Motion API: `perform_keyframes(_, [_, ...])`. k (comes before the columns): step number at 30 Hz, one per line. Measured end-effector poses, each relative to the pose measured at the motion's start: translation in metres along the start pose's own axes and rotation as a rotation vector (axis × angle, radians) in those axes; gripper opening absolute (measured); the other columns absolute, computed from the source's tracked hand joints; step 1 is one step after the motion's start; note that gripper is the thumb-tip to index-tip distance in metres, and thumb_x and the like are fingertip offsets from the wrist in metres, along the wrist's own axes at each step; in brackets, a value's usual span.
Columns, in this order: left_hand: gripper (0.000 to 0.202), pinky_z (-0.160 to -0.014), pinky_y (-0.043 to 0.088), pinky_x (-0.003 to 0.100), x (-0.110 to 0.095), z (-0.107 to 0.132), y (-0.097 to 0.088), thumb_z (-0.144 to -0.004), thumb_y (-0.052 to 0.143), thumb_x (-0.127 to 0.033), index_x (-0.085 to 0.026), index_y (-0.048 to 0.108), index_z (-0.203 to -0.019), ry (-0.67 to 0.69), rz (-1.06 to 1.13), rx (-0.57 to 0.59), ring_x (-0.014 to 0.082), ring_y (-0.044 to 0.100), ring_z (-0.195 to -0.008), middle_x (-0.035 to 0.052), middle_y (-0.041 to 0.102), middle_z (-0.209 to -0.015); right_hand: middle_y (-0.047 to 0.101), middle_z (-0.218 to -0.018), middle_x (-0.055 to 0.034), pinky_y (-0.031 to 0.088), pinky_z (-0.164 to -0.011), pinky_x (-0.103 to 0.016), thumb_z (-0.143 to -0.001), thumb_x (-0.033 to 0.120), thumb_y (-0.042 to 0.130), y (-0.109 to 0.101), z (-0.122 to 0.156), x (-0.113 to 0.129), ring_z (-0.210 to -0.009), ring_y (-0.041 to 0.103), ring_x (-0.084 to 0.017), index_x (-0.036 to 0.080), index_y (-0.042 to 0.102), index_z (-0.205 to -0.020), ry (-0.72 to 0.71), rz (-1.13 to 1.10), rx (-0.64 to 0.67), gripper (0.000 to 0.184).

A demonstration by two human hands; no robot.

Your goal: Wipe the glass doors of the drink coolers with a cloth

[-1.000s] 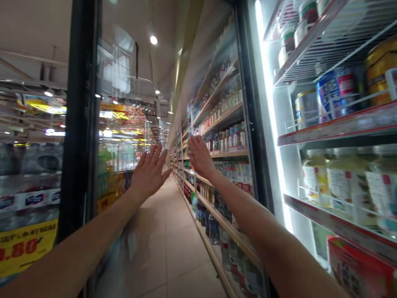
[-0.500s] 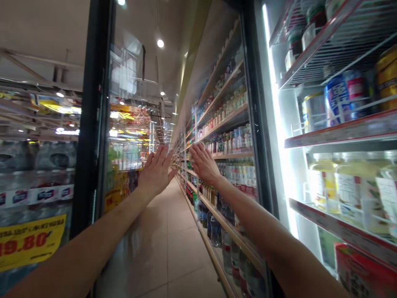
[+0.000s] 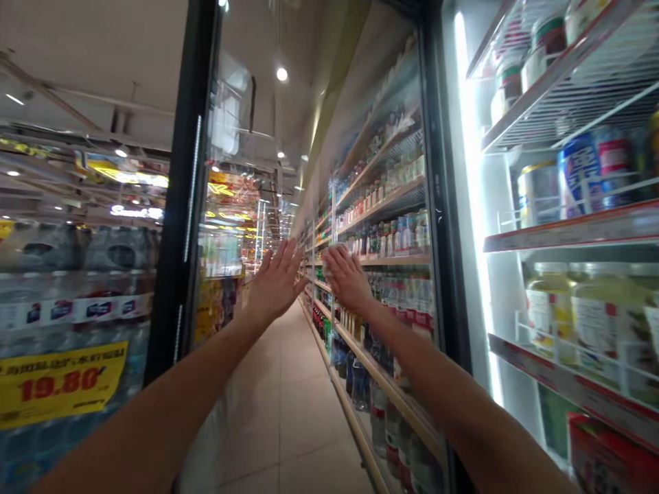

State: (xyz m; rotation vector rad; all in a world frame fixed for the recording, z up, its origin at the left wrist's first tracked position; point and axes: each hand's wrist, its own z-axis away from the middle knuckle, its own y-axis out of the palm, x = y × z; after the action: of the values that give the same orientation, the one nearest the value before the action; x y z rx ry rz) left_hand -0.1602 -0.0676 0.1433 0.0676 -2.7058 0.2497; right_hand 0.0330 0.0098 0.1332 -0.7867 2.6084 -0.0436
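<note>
A glass cooler door (image 3: 257, 412) in a dark frame stands swung outward in front of me. My left hand (image 3: 275, 280) lies flat against the glass, fingers spread and pointing up. Just to its right, my right hand (image 3: 349, 278) also rests with its palm towards the pane, fingers stretched out; whether the whole palm touches cannot be told. Neither hand holds anything. Through or mirrored in the glass, shelves of bottles (image 3: 391, 233) run away beside a tiled aisle.
On the right are lit cooler shelves (image 3: 566, 237) with cans and pale yellow juice bottles (image 3: 600, 315). A red box (image 3: 610, 453) sits low there. Shrink-wrapped bottle packs (image 3: 103, 274) are stacked on the left, bearing a yellow price sign (image 3: 62, 384).
The view has turned slightly left, so the door frame, cooler shelves and bottle packs appear further right. Both hands stay flat towards the glass, nearly unchanged against it.
</note>
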Motion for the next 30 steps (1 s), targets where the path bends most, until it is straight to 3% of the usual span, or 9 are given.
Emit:
perform_keyframes(5, [0.059, -0.113, 0.015, 0.046, 0.0, 0.001, 0.003, -0.091, 0.034, -0.041, -0.009, 0.028, -0.14, 0.004, -0.006, 0.003, 0.0262, 0.012, -0.141, 0.0156, 0.022, -0.15, 0.033, -0.147, -0.0124, 0.023, -0.11, -0.05, -0.091, 0.027, 0.03, -0.013, 0.013, -0.053, -0.14, 0.019, -0.024, 0.014, 0.03, -0.142, 0.502, 0.039, -0.173, 0.052])
perform_keyframes(7, [0.059, -0.113, 0.014, 0.046, 0.0, 0.001, 0.006, -0.091, 0.034, -0.041, -0.01, 0.027, -0.141, 0.004, -0.006, -0.003, 0.0262, 0.011, -0.141, 0.0148, 0.021, -0.15, 0.031, -0.147, -0.0152, 0.024, -0.11, -0.051, -0.091, 0.028, 0.029, -0.012, 0.013, -0.056, -0.14, 0.017, -0.026, 0.01, 0.029, -0.142, 0.59, 0.033, -0.226, 0.054])
perform_keyframes(9, [0.06, -0.113, 0.014, 0.046, 0.0, 0.002, 0.009, -0.091, 0.034, -0.042, -0.011, 0.025, -0.142, 0.009, -0.002, -0.022, 0.0258, 0.01, -0.141, 0.0141, 0.021, -0.151, 0.032, -0.147, -0.0143, 0.023, -0.111, -0.049, -0.091, 0.027, 0.029, -0.006, 0.014, -0.037, -0.141, 0.015, -0.024, 0.01, 0.03, -0.141, 0.486, 0.017, -0.192, 0.053])
perform_keyframes(14, [0.061, -0.113, 0.015, 0.044, 0.007, 0.011, 0.01, -0.091, 0.035, -0.042, -0.014, 0.021, -0.143, 0.059, 0.019, -0.046, 0.0236, 0.01, -0.141, 0.0129, 0.023, -0.151, 0.036, -0.147, -0.0056, 0.019, -0.114, -0.04, -0.09, 0.025, 0.035, 0.003, 0.033, 0.019, -0.141, 0.014, -0.018, 0.019, 0.035, -0.14, -0.064, -0.02, 0.04, 0.05])
perform_keyframes(16, [0.061, -0.113, 0.016, 0.043, 0.01, 0.015, 0.007, -0.091, 0.035, -0.043, -0.015, 0.021, -0.144, 0.094, 0.025, -0.025, 0.023, 0.011, -0.141, 0.0123, 0.024, -0.15, 0.037, -0.146, -0.0057, 0.02, -0.113, -0.041, -0.09, 0.024, 0.034, -0.001, 0.041, 0.008, -0.141, 0.017, -0.018, 0.02, 0.036, -0.14, -0.045, -0.019, 0.043, 0.05])
perform_keyframes(20, [0.059, -0.113, 0.014, 0.043, 0.01, 0.022, 0.004, -0.092, 0.034, -0.041, -0.016, 0.02, -0.144, 0.095, 0.019, -0.002, 0.0226, 0.012, -0.141, 0.0119, 0.024, -0.15, 0.033, -0.147, -0.0117, 0.023, -0.11, -0.049, -0.091, 0.027, 0.027, -0.01, 0.04, -0.039, -0.141, 0.017, -0.023, 0.016, 0.028, -0.142, 0.485, 0.02, -0.188, 0.053])
perform_keyframes(22, [0.059, -0.114, 0.012, 0.043, 0.007, 0.024, 0.005, -0.092, 0.034, -0.039, -0.016, 0.018, -0.144, 0.071, 0.02, -0.015, 0.0224, 0.012, -0.141, 0.0114, 0.023, -0.15, 0.031, -0.147, -0.0138, 0.023, -0.11, -0.051, -0.091, 0.027, 0.026, -0.008, 0.036, -0.04, -0.141, 0.014, -0.025, 0.012, 0.027, -0.143, 0.578, 0.017, -0.237, 0.054])
perform_keyframes(27, [0.06, -0.114, 0.013, 0.042, 0.008, 0.026, 0.006, -0.092, 0.034, -0.039, -0.018, 0.015, -0.145, 0.067, 0.03, -0.02, 0.021, 0.012, -0.141, 0.0105, 0.023, -0.15, 0.035, -0.147, -0.0083, 0.02, -0.113, -0.043, -0.089, 0.023, 0.033, 0.004, 0.038, 0.018, -0.142, 0.013, -0.02, 0.017, 0.034, -0.141, 0.166, -0.03, -0.029, 0.052])
perform_keyframes(30, [0.06, -0.113, 0.015, 0.041, 0.014, 0.032, 0.002, -0.092, 0.035, -0.039, -0.016, 0.017, -0.144, 0.092, 0.019, 0.007, 0.0208, 0.013, -0.14, 0.011, 0.025, -0.15, 0.037, -0.146, -0.0051, 0.019, -0.113, -0.042, -0.088, 0.023, 0.036, 0.001, 0.038, 0.018, -0.141, 0.017, -0.018, 0.022, 0.036, -0.139, 0.03, -0.041, 0.062, 0.051])
